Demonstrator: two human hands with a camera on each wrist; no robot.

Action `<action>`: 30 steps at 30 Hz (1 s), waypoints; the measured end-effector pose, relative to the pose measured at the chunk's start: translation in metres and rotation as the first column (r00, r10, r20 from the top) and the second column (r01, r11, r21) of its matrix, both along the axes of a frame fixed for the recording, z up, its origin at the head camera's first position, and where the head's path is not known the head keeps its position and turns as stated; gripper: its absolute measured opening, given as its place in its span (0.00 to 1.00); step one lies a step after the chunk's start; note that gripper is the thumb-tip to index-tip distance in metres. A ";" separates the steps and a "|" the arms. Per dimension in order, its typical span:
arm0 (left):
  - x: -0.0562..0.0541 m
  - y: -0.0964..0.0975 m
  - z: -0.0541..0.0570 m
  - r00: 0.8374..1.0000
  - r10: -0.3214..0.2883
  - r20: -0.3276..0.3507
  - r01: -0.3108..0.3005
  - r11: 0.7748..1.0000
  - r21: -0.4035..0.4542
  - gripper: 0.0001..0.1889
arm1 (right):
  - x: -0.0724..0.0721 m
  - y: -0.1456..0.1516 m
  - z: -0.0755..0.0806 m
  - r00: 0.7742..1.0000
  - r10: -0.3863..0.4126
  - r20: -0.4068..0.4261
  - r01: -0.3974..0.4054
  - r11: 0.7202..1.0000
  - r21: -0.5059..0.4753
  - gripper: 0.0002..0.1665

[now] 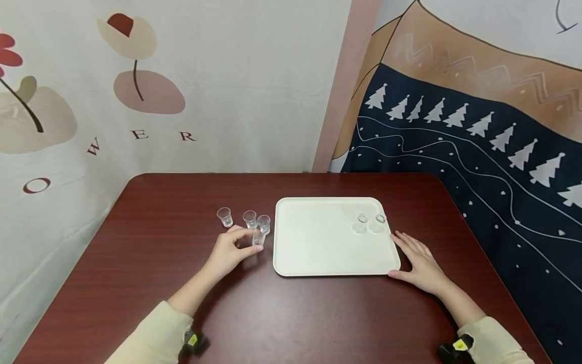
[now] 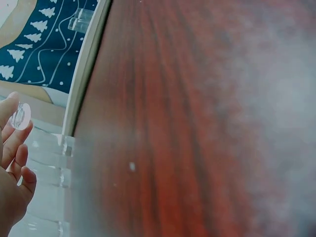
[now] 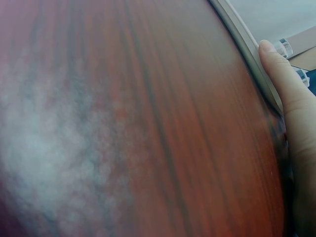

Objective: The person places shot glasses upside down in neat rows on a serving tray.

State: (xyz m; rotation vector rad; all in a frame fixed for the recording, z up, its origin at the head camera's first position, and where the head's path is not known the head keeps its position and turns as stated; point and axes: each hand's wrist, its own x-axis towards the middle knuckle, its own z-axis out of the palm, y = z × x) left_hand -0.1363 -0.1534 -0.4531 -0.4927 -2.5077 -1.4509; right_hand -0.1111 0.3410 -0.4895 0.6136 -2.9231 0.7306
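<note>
Head view. The left hand (image 1: 234, 245) pinches a small clear cup (image 1: 258, 238) between thumb and fingers, just beyond the left edge of the white tray (image 1: 318, 247); the grip on its side wall presumably suits so small a vessel. Whether its base touches the surface (image 1: 291, 323) cannot be told. Behind it stand a nearest companion cup (image 1: 263, 224), a middle cup (image 1: 249, 219) and, farther toward the left edge of the surface, an outlying cup (image 1: 225, 217), all mouth up and apparently grouped within easy reach of that hand. On the tray, near its far right corner, a left-hand tray cup (image 1: 359, 226) and a right-hand tray cup (image 1: 378, 225) sit side by side, seemingly mouth down. The right hand (image 1: 420, 265), fingers extended and gripping nothing, rests at the tray's right edge by the near right corner, probably to steady it. Red letters (image 1: 139, 134) on the pale wall cloth (image 1: 254, 76) read O, W, E, R; the yellow labels (image 1: 460, 345) on the wrist devices (image 1: 450, 352) are too small to read.

Left wrist view. The held cup shows its round end at the fingertips, beside the tray's edge.

Right wrist view. The thumb lies extended along the tray's rim, the tray cups beyond. No brand is legible.
</note>
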 end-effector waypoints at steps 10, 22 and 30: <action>-0.004 0.012 0.012 0.991 -0.044 -0.123 0.045 0.999 0.002 0.17 | 0.001 0.000 0.000 1.000 -0.001 0.001 0.001 1.000 -0.004 0.56; -0.019 0.038 0.029 0.970 -0.131 -0.203 0.134 0.991 -0.001 0.18 | 0.002 0.000 -0.001 1.000 0.001 -0.003 -0.001 1.000 0.002 0.56; -0.030 0.060 0.037 0.963 -0.123 -0.238 0.125 0.992 -0.008 0.15 | 0.000 0.000 -0.001 1.000 0.004 -0.011 -0.004 1.000 0.004 0.56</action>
